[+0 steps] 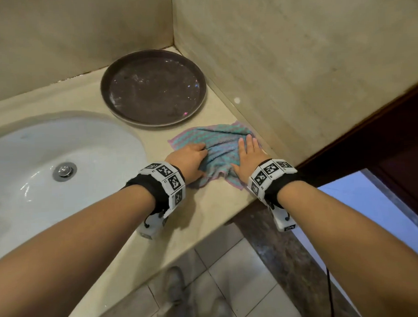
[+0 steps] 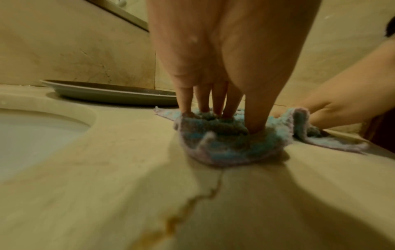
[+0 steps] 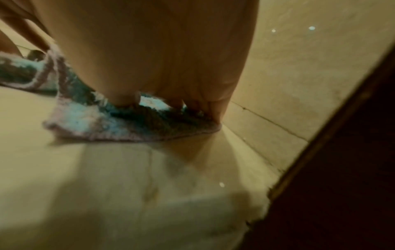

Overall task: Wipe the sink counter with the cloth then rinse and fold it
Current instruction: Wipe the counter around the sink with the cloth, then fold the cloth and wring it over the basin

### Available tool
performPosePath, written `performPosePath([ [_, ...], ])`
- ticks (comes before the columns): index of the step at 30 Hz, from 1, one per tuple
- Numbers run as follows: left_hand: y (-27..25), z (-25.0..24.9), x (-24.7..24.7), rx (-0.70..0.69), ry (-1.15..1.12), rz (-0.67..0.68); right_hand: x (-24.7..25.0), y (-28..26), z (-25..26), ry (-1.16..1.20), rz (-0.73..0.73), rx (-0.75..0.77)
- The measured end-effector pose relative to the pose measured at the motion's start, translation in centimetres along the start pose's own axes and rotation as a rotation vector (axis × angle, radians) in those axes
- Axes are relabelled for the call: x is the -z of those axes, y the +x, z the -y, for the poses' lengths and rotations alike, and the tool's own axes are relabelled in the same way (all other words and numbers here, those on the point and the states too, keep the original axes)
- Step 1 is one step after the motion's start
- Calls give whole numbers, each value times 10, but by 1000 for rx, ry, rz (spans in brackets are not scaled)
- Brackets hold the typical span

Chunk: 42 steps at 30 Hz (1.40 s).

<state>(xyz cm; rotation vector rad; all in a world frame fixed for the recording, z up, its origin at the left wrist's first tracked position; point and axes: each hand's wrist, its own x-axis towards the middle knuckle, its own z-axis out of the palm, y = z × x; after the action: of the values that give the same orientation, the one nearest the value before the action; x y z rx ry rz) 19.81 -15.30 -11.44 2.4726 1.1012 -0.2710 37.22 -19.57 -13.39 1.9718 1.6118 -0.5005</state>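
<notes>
- the left hand [image 1: 191, 160] lies on the near-left part of the cloth [image 1: 216, 138], fingers curled and dug into the fabric, bunching it; in the left wrist view its fingers [image 2: 186, 99] press down into a raised wad of cloth [image 2: 226, 142].
- the right hand [image 1: 248, 156] rests flat on the right part of the cloth, fingers straight and together, pointing to 12 o'clock; in the right wrist view its fingertips [image 3: 124, 99] press on the cloth [image 3: 111, 125].
- the two hands sit side by side, a fold of cloth between them, not touching each other.
- the cloth, striped blue-green with pink edging, lies on the counter [image 1: 107, 270] at the right end, its right edge just beside the side wall [image 1: 295, 70].
- at 11 o'clock from the cloth stands a round dark tray [image 1: 119, 109], its rim close to the cloth's far edge; whether they touch cannot be told.
- at 9 o'clock from the hands is the white sink [image 1: 21, 214] with a metal drain plug [image 1: 64, 171].
- at 3 o'clock, past the wall's end, a dark wooden frame [image 1: 381, 131].
- at 6 o'clock, below the counter edge, a tiled floor [image 1: 244, 276].
</notes>
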Motion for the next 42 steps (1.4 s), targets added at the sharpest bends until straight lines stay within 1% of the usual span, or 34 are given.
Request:
performPosePath([
  [5, -20, -15, -14, 33, -20, 12, -22, -22, -5, -31, -28, 49],
  [8, -39, -18, -22, 91, -19, -3, -27, -37, 3, -18, -10, 88],
  [10, -53, -15, -29, 154, -14, -39, -25, -43, 11, -25, -3, 162],
  [12, -70, -9, -34, 243, -2, -68, -21, -48, 20, -40, -25, 287],
  [14, -85, -2, -35, 336, 1, -74, -15, -51, 29, -54, -82, 393],
  [16, -97, 6, -32, 403, 24, -61, -8, -52, 42, -98, -199, 467],
  [18, -107, 15, -26, 440, 63, -53, 0, -54, 60, -134, -303, 527],
  [19, -111, 21, -23, 454, 76, -49, 4, -54, 71, -147, -325, 558],
  [21, -118, 39, -16, 483, 60, -32, 14, -52, 92, -158, -305, 604],
  [24, -127, 80, -4, 536, -35, -42, 38, -39, 127, -135, -270, 623],
  [27, -134, 129, 17, 554, -95, -74, 74, -21, 165, -77, -256, 627],
  [29, -135, 163, 34, 552, -112, -112, 101, -9, 190, -38, -279, 624],
  [32, -136, 209, 69, 558, -110, -214, 147, 6, 226, 31, -377, 604],
  [34, -136, 236, 97, 567, -132, -349, 178, 15, 247, 94, -498, 587],
  [38, -136, 270, 141, 532, -60, -784, 229, 32, 277, 184, -873, 577],
  [39, -134, 275, 144, 548, -30, -825, 234, 37, 282, 173, -916, 558],
  [40, -130, 280, 143, 574, -9, -789, 235, 43, 287, 140, -902, 531],
  [41, -124, 285, 138, 605, -7, -691, 231, 49, 292, 93, -845, 506],
  [42, -118, 289, 128, 633, -19, -564, 224, 56, 297, 47, -762, 489],
])
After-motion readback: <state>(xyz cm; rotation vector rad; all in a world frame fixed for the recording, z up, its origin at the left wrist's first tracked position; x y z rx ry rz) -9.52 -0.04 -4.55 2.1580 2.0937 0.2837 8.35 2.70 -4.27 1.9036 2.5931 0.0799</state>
